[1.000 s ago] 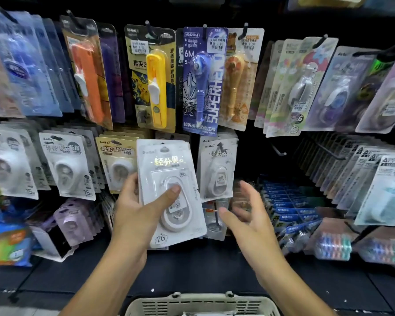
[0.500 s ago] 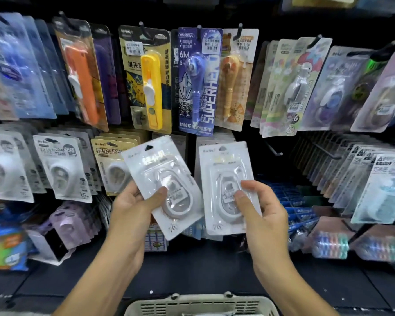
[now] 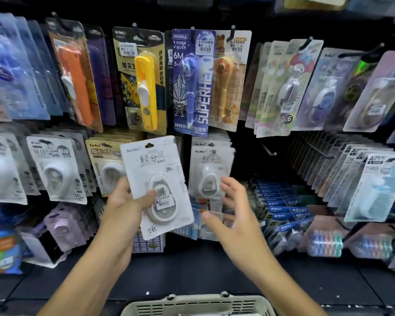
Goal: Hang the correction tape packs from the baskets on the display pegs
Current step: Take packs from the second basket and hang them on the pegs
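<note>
A white correction tape pack (image 3: 156, 185) is held upright in the left hand (image 3: 129, 202), with the thumb pressed across the clear bubble on its front and the fingers hidden behind the card. The pack is kept in front of the display wall, just below the yellow pack (image 3: 144, 86) and the blue pack (image 3: 193, 82) that are hung on the upper pegs. The right hand (image 3: 234, 214) is raised just to the right of the held pack, its fingers spread and relaxed, with nothing grasped in it. Directly behind the right hand's fingertips, a stack of matching white packs (image 3: 211, 169) is hung on a peg, to the right of the held pack and not touched by either hand. To the left of the held pack, a cream-carded pack (image 3: 106, 165) and further white packs (image 3: 56, 169) are hung in the same row. A bare peg (image 3: 268, 148) is seen to the right of the held pack, beyond the hung stack. Below the held pack, at the bottom edge of the view, the pale rim of a basket (image 3: 196, 304) is shown between the two forearms.
</note>
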